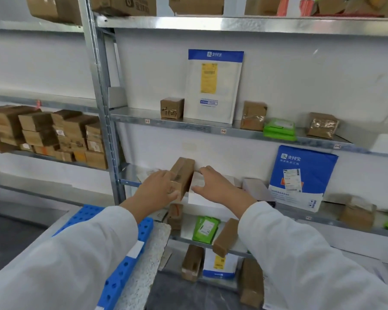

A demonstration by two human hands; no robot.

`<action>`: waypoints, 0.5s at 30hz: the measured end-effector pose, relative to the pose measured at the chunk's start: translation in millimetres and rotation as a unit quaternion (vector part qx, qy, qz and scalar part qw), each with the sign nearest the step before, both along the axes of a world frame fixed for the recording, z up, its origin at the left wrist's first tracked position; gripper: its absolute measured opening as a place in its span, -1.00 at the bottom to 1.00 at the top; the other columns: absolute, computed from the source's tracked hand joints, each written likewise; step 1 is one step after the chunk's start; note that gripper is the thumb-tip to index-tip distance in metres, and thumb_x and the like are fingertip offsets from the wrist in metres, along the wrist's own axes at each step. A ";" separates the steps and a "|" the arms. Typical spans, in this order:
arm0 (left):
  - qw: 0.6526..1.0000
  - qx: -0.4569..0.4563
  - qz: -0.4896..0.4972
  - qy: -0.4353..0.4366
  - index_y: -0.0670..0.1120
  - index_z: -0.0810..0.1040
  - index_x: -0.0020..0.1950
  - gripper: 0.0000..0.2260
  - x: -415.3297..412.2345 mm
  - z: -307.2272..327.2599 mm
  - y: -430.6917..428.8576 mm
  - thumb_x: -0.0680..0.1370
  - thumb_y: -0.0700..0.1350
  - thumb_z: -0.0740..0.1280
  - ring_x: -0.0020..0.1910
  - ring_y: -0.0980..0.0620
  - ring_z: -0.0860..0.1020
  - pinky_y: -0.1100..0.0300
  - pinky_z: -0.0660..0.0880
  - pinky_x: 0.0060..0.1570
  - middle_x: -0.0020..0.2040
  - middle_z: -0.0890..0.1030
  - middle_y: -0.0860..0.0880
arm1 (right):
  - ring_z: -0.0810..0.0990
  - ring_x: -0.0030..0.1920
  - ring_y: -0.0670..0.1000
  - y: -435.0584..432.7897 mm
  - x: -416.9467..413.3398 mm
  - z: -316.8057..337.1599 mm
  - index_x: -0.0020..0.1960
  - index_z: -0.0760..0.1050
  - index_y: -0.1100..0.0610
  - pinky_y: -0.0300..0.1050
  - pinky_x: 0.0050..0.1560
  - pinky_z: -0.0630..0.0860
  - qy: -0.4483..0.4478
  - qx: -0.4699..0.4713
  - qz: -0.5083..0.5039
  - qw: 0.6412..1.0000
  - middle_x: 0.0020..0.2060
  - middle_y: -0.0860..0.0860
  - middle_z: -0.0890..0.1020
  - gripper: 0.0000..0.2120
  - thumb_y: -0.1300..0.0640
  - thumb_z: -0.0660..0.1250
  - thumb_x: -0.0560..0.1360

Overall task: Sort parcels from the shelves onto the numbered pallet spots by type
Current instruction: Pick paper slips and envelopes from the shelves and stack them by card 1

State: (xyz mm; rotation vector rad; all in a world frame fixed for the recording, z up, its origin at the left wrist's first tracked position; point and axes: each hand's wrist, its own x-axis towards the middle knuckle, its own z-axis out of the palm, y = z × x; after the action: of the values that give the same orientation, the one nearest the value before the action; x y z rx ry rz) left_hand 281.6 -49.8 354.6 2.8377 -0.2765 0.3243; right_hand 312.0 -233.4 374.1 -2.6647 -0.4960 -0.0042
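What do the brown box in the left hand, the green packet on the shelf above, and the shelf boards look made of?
The brown box: matte cardboard, with glossy tape along it. The green packet: probably a thin plastic mailer, slightly shiny and wrinkled. The shelf boards: bare metal, likely galvanised steel, from the mottled grey sheen.

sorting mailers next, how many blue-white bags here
3 blue-white bags: one upright on the upper shelf, one right of the hands, one lowest; others may be hidden.
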 end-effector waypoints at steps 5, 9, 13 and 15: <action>0.999 0.035 -0.017 0.007 -0.12 0.36 0.41 -0.55 55.7 -22.7 32.4 0.57 0.03 0.26 0.33 0.00 0.39 0.15 0.30 0.34 0.35 0.45 -0.05 | 0.47 0.22 0.08 39.5 47.5 -27.7 0.35 0.36 0.13 0.03 0.22 0.45 0.038 0.002 0.005 0.999 0.26 0.06 0.44 -0.52 -0.06 0.32 0.52; 0.999 0.020 -0.003 0.029 -0.12 0.31 0.46 -0.46 83.0 -44.5 51.3 0.57 0.13 0.25 0.40 -0.01 0.35 0.12 0.25 0.40 0.41 0.41 -0.06 | 0.54 0.04 0.06 59.5 81.8 -47.9 0.30 0.38 0.12 0.08 0.08 0.53 0.068 -0.014 0.017 0.997 0.16 0.05 0.47 -0.56 -0.06 0.31 0.50; 0.999 0.011 0.014 0.039 -0.12 0.24 0.50 -0.42 116.7 -49.8 63.0 0.57 0.14 0.25 0.44 0.00 0.29 0.15 0.23 0.40 0.47 0.34 -0.05 | 0.51 0.11 0.05 66.6 122.8 -52.1 0.39 0.32 0.11 -0.01 0.09 0.51 0.061 -0.008 0.032 0.998 0.24 0.04 0.44 -0.49 -0.07 0.30 0.52; 0.999 0.001 0.036 0.036 -0.12 0.24 0.50 -0.41 136.0 -49.1 66.6 0.57 0.15 0.24 0.43 -0.01 0.30 0.14 0.26 0.37 0.46 0.34 -0.05 | 0.51 0.16 0.05 70.0 143.5 -52.2 0.39 0.32 0.09 0.00 0.13 0.51 0.060 -0.005 0.043 0.997 0.29 0.02 0.43 -0.48 -0.09 0.31 0.51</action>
State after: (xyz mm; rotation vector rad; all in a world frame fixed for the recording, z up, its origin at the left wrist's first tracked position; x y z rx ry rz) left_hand 417.6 16.8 305.6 2.8593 -0.1613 0.2352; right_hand 455.5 -163.4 321.9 -2.6311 -0.5726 0.1820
